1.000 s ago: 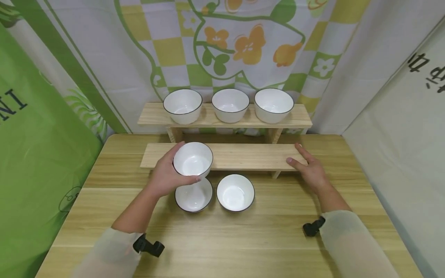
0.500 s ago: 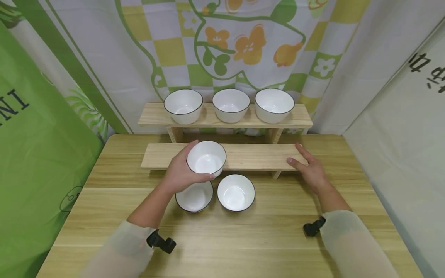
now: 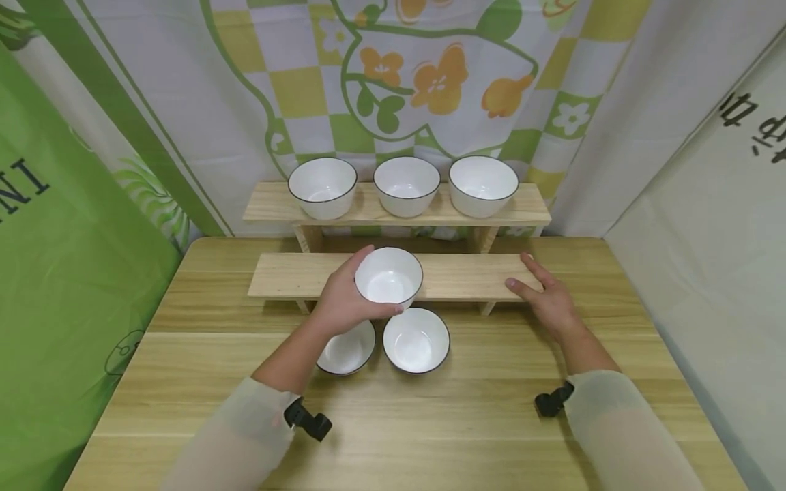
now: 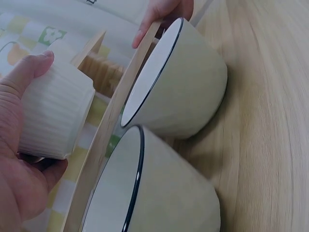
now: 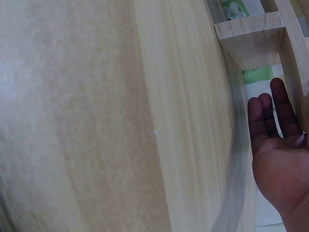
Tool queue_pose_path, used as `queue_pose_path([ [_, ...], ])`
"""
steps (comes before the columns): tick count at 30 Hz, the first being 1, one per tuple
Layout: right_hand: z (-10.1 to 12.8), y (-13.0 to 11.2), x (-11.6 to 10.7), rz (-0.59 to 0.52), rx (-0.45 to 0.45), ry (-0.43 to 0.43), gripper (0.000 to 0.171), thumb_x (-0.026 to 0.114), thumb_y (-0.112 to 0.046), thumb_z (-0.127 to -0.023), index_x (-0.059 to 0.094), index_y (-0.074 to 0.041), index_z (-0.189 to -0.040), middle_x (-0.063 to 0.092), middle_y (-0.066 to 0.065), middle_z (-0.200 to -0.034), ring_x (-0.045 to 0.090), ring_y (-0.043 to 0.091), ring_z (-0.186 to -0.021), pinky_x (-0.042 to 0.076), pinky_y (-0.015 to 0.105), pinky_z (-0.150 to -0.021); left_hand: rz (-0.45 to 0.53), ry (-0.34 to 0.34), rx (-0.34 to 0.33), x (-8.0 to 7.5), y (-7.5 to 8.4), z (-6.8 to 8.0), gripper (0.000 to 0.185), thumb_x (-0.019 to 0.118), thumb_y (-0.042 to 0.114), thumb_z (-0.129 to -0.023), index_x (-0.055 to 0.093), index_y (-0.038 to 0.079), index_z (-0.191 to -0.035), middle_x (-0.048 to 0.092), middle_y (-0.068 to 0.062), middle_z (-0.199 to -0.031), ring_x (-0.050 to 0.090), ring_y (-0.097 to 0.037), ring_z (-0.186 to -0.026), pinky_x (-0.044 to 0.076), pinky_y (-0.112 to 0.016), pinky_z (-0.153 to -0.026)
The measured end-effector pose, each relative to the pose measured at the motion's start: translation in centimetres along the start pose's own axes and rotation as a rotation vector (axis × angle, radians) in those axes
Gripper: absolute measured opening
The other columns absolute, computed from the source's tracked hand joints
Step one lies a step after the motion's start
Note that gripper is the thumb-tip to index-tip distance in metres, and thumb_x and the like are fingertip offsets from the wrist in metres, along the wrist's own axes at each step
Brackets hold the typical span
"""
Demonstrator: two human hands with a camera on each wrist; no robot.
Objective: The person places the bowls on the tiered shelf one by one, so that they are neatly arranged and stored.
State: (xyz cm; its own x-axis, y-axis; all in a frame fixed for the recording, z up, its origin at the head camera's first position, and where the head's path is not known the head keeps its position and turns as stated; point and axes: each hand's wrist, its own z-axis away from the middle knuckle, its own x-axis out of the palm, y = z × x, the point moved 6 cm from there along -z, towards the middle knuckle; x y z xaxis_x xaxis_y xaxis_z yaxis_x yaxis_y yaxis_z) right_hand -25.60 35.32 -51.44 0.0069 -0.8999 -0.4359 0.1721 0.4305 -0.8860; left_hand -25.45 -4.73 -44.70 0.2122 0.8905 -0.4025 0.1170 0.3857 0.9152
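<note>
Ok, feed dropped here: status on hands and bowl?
Left hand grips white bowl above lower shelf. Right hand flat on shelf's right end. Shelf bare beneath bowl.

A white bowl with a dark rim is held in the left hand, fingers and thumb curled round its side, above the front edge of the lower shelf. The right hand is laid on that shelf's right end with straight fingers. Two more bowls are seen on the bench just in front of the shelf: one partly hidden under the left hand, the other beside it to the right. Three bowls are lined up on the upper shelf against a patterned curtain.
</note>
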Motion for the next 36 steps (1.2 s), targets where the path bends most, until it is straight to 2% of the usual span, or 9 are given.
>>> queue_pose_path([
  [12,0.1,-0.1,-0.2,-0.004,0.004,0.006,0.090,0.075,-0.052,-0.094,0.024,-0.032,-0.166,0.010,0.000,-0.172,0.003,0.035,-0.158,0.008,0.060,-0.125,-0.017,-0.023,0.011,2.8,1.2,-1.0,0.121,0.101,0.042,-0.059,0.037,0.026,-0.161,0.049,-0.007,-0.150,0.054,-0.028,-0.129,0.049,-0.048,-0.105],
  [17,0.1,0.1,-0.1,-0.005,-0.007,-0.001,0.091,0.075,-0.053,-0.093,0.024,-0.031,-0.166,0.010,0.000,-0.172,0.003,0.034,-0.158,0.008,0.060,-0.125,-0.019,-0.037,0.015,3.9,1.5,-1.2,0.123,0.101,0.045,-0.059,0.037,0.023,-0.161,0.049,-0.007,-0.151,0.053,-0.028,-0.129,0.049,-0.048,-0.104],
  [24,-0.3,0.2,-0.1,-0.002,0.003,-0.009,0.087,0.074,-0.045,-0.097,0.023,-0.029,-0.166,0.009,0.002,-0.172,0.002,0.036,-0.158,0.008,0.059,-0.125,-0.025,-0.045,0.027,5.7,1.7,-1.7,0.123,0.101,0.043,-0.060,0.036,0.020,-0.161,0.049,-0.009,-0.151,0.054,-0.029,-0.129,0.050,-0.048,-0.103],
  [36,-0.2,0.2,-0.1,-0.001,-0.004,-0.007,0.089,0.074,-0.050,-0.095,0.023,-0.032,-0.166,0.009,-0.001,-0.172,0.002,0.033,-0.159,0.008,0.059,-0.125,-0.002,-0.050,0.041,8.1,2.3,-2.7,0.123,0.100,0.044,-0.061,0.035,0.019,-0.162,0.047,-0.009,-0.153,0.053,-0.030,-0.130,0.049,-0.049,-0.103],
])
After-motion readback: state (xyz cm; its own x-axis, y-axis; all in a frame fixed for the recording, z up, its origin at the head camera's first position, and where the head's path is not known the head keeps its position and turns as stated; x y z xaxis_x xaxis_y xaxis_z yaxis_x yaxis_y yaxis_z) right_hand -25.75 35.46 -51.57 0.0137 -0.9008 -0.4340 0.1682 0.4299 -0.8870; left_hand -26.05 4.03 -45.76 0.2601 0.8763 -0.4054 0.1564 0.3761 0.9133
